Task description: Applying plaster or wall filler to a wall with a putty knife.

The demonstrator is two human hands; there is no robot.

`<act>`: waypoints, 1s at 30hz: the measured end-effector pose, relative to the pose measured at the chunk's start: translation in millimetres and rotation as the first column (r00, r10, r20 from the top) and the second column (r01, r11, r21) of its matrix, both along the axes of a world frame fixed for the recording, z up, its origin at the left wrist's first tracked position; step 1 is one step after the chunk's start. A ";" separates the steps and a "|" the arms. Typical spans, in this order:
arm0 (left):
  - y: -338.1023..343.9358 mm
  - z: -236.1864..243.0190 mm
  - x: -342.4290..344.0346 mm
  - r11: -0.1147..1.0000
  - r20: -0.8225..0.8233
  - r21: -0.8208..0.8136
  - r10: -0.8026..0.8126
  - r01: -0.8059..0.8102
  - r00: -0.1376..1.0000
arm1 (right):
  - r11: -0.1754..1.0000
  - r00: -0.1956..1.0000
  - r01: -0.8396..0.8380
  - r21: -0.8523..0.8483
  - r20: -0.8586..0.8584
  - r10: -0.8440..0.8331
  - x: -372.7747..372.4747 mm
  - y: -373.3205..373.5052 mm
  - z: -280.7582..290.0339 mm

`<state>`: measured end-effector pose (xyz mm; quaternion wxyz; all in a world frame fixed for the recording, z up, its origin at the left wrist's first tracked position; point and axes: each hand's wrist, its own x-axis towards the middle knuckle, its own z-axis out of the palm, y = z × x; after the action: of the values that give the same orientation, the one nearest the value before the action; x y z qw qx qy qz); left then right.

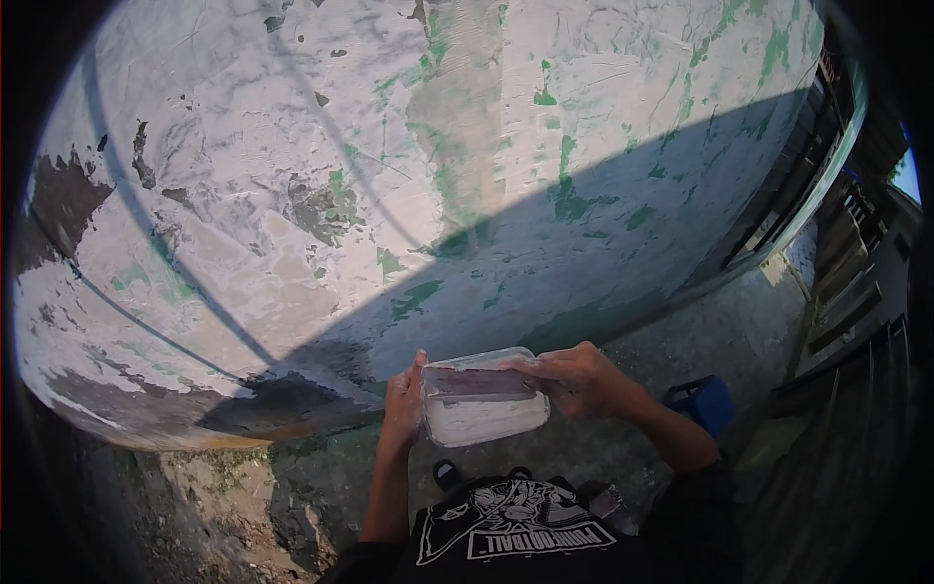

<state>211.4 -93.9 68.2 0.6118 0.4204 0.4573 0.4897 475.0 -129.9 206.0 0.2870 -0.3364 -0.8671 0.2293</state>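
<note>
Head view: a clear plastic box [486, 424] is held between two bare hands, in front of the body and low before a patchy wall [603, 175]. A white coating or paste is seen inside the box; which of the two cannot be told.

Left hand [402, 401]: grip closed on the near-left side of the box, thumb up at the rim, remaining fingers mostly hidden. The side hold is judged to be for steadiness, with the open top left unobstructed.

Right hand [574, 383]: grip drawn in at the box's right end, fingers laid along a flat strip [475, 382] that spans the box's width. A broad blade is suspected, but its lower edge is not clearly made out. By this finger placement, the strip is probably kept from tipping; whether the box is also pinched there cannot be told.

Wall: white over green, flaked to bare dark patches, crossed by a slanting shadow. Box and hands are held within the shaded part, close to the body, presumably for easy control.

Beyond the right forearm, a blue container [710, 405] is noted on the grey ground [637, 368]. A sandalled foot [447, 474] is seen below the box.
</note>
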 end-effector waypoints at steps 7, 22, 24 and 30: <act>-3.0 23.9 14.1 0.999 0.069 0.015 -0.050 0.049 0.996 | 0.942 0.973 0.118 -0.314 -0.151 -0.172 4.8 9.0 -6.9; 17.4 54.4 26.4 0.996 0.247 0.062 -0.073 0.059 0.966 | 0.532 0.498 -0.542 -0.651 -0.758 -0.421 34.1 36.1 -12.8; 30.3 70.7 27.8 0.993 0.256 0.066 -0.108 0.094 0.961 | 0.539 0.447 -0.603 -0.587 -0.809 -0.382 39.2 42.8 1.6; 87.1 166.7 32.7 0.954 0.326 0.141 -0.297 0.265 0.898 | 0.733 0.430 -0.490 -0.472 -0.862 -0.268 65.3 79.9 89.5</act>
<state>244.1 -6.9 234.9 0.7261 0.4182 0.2549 0.4826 540.3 -50.0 295.5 0.5414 -0.1766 -0.4545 0.6849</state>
